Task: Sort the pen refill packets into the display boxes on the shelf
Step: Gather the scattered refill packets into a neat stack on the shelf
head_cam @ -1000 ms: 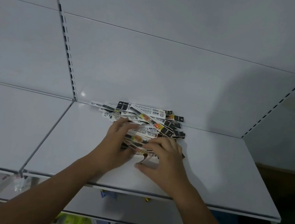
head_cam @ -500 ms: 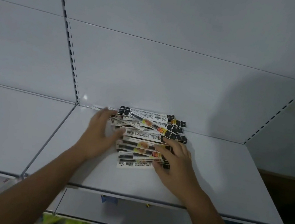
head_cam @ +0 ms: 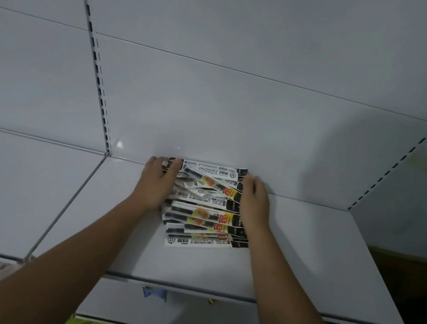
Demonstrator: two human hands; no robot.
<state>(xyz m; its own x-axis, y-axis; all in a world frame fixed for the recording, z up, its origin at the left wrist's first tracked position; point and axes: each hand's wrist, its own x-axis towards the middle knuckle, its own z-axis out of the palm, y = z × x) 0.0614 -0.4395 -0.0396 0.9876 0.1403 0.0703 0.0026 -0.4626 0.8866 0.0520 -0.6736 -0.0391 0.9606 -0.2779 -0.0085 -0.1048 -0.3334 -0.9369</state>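
A loose pile of several long pen refill packets [head_cam: 204, 213], white and black with orange and yellow labels, lies crosswise on the white shelf [head_cam: 303, 263], reaching from mid-shelf to the back wall. My left hand [head_cam: 155, 183] presses flat against the pile's left ends, its thumb over the rearmost packet. My right hand [head_cam: 255, 203] presses against the right ends, fingers straight along the side. The pile is squeezed between both hands. No display box is in view.
A slotted upright [head_cam: 98, 78] separates this bay from the neighbouring white shelf [head_cam: 1, 195] on the left. Another slotted upright [head_cam: 421, 144] runs along the right corner. Lower shelves [head_cam: 165, 313] below hold blurred goods.
Both hands moved from on top of the pile out to its two ends and further back toward the wall. The packets have been pushed into a more even stack.
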